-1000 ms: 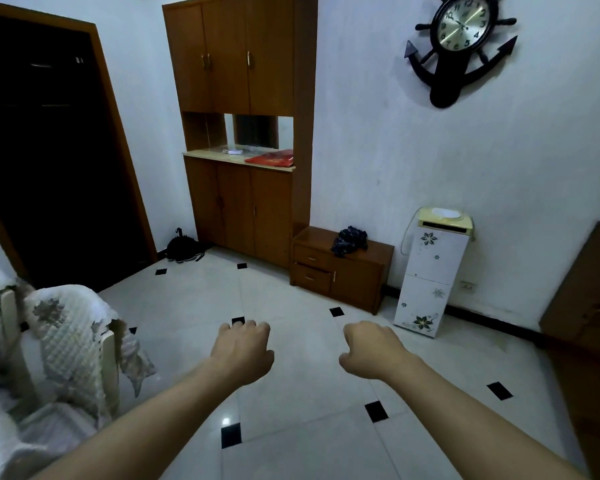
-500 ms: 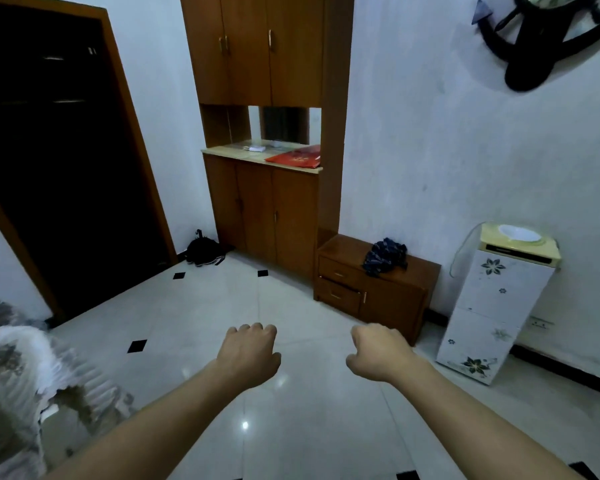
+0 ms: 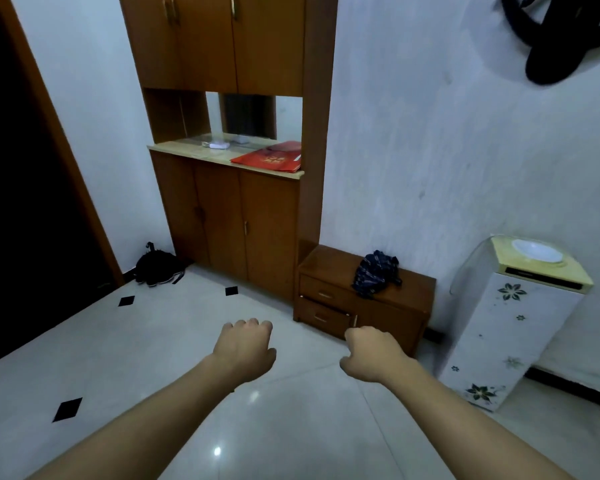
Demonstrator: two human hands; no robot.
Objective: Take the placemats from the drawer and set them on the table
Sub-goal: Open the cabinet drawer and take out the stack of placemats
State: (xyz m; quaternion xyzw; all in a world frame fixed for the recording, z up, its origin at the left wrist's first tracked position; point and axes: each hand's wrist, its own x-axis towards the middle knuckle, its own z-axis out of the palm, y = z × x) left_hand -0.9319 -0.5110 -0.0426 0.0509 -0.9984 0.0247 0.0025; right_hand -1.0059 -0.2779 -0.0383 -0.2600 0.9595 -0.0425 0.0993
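Hands, left point(image 3: 245, 351) and right point(image 3: 373, 355), curled, empty, near drawer cabinet point(image 3: 364, 306)

This is a room in a home. A tall wooden cupboard point(image 3: 236, 150) stands against a white wall, with a low wooden cabinet point(image 3: 364, 299) with two drawers beside it. A dark cloth point(image 3: 374, 273) lies on the cabinet. A flowered water dispenser point(image 3: 513, 323) stands near, and a black bag point(image 3: 155, 265) lies on the tiled floor point(image 3: 153, 358).

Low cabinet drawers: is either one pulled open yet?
No. Both drawers of the low cabinet sit closed, and both hands, left and right, are empty fists short of them.
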